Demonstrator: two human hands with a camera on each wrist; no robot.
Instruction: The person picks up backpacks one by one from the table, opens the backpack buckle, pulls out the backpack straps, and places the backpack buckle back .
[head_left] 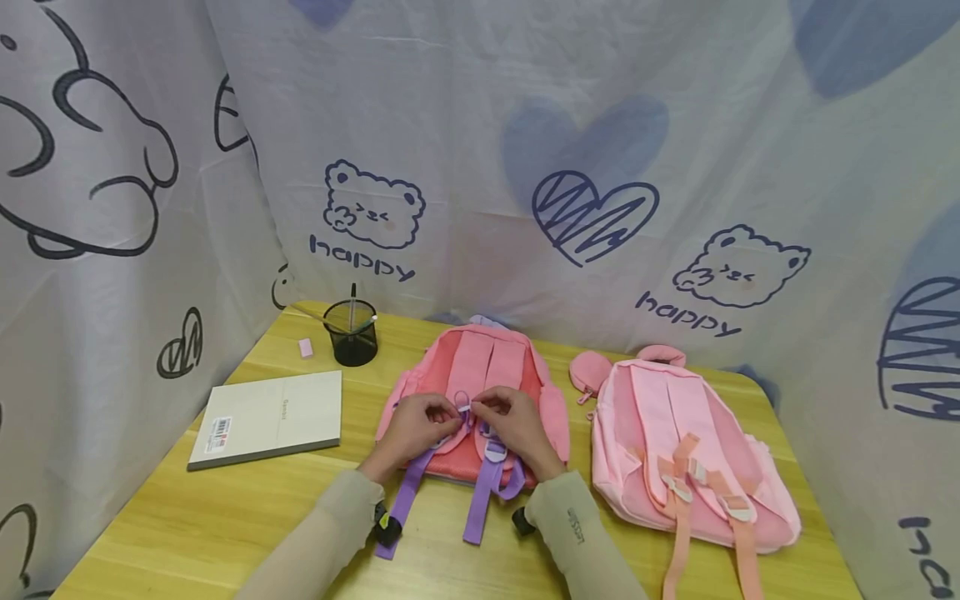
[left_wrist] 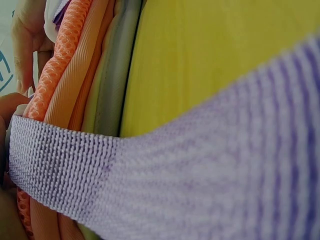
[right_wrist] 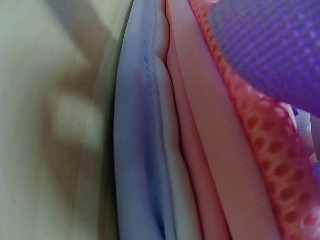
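A pink backpack with purple straps (head_left: pixel 480 367) lies back-up in the middle of the yellow table (head_left: pixel 225 517). My left hand (head_left: pixel 420 421) and my right hand (head_left: pixel 506 417) meet over its shoulder straps and pinch a small white buckle (head_left: pixel 463 408) with a purple strap loop between them. The purple webbing strap (left_wrist: pixel 165 185) runs close across the left wrist view, over the bag's orange mesh edge (left_wrist: pixel 65 70). The right wrist view shows only the bag's pink and bluish fabric folds (right_wrist: pixel 165 150) and orange mesh (right_wrist: pixel 260 145), very near.
A second, lighter pink backpack (head_left: pixel 682 442) with peach straps lies to the right, a small pink pouch (head_left: pixel 588 371) beside it. On the left are a closed notebook (head_left: pixel 270 417), a black mesh pen cup (head_left: pixel 351 333) and a pink eraser (head_left: pixel 305 347). Printed cloth walls surround the table.
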